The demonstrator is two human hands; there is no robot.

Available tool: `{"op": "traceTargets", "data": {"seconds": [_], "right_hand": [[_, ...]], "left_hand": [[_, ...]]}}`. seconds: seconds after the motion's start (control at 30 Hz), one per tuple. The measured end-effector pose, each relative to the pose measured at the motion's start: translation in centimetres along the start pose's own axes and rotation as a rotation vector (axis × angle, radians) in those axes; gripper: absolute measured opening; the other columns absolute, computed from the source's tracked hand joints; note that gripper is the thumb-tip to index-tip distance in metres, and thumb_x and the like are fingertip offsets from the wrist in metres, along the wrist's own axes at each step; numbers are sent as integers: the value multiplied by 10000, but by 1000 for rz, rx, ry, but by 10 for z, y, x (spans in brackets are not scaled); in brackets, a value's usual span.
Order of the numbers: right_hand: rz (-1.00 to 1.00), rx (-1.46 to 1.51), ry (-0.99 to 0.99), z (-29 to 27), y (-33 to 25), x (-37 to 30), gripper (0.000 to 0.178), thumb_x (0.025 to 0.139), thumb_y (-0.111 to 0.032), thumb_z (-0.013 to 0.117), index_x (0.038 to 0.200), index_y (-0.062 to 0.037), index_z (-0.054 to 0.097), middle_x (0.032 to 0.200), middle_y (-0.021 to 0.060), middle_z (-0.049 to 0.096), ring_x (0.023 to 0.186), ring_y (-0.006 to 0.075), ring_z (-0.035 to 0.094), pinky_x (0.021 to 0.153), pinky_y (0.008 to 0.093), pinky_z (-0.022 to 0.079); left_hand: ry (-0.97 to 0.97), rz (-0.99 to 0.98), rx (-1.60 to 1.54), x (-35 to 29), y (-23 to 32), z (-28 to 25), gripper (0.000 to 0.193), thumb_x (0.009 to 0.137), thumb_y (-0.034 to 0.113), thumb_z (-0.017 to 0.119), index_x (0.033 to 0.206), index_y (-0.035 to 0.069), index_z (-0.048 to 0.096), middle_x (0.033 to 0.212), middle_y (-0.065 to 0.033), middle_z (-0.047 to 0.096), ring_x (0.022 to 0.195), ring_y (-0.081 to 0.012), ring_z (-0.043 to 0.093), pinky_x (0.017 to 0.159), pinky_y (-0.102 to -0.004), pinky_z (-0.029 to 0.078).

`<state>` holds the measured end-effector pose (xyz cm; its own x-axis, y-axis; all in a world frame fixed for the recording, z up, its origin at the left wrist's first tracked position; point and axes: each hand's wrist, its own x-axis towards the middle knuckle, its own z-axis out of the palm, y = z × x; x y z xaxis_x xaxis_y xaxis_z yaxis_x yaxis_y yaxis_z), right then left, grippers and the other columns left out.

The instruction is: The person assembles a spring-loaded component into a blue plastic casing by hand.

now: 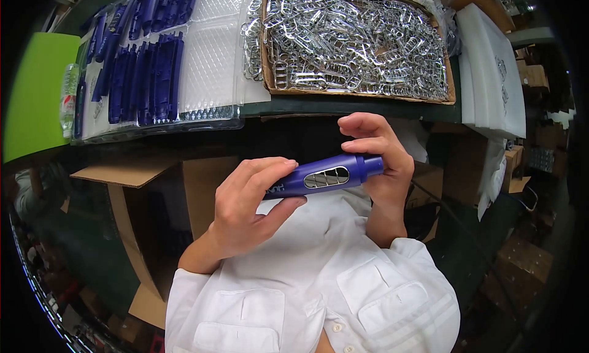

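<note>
Purple tube partly hidden by left fingers, white shirt cut off below

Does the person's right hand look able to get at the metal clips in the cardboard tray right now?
Likely yes: the tray is open-topped, the metal clips are heaped in it, and nothing appears to block the right hand, while the left hand grips the blue tube.

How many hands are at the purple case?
2: the left hand holds one end of the purple case, and the right hand is at its narrower end. No others show there.
</note>
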<state>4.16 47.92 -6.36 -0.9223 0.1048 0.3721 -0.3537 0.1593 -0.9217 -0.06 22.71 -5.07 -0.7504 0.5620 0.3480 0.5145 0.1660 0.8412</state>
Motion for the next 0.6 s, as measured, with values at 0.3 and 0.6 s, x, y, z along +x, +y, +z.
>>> {"op": "traceTargets", "data": {"seconds": [0.3,0.6], "right_hand": [[51,33,14,-5,11,5,447,679,143,773,1102,0,762,1286,192,687,1186,301,686,1002,365,556],[170,-68,251,-31,15,6,279,860,80,752,1123,-8,724,1253,144,721,1126,252,702,977,336,545]], "left_hand": [[7,13,72,14,-1,1,574,733,56,935,1247,21,680,1124,-164,752,941,-307,737,784,-383,594],[199,83,431,129,-10,-60,479,776,-6,874,1231,26,729,1161,-163,751,1040,-328,729,925,-379,569]]}}
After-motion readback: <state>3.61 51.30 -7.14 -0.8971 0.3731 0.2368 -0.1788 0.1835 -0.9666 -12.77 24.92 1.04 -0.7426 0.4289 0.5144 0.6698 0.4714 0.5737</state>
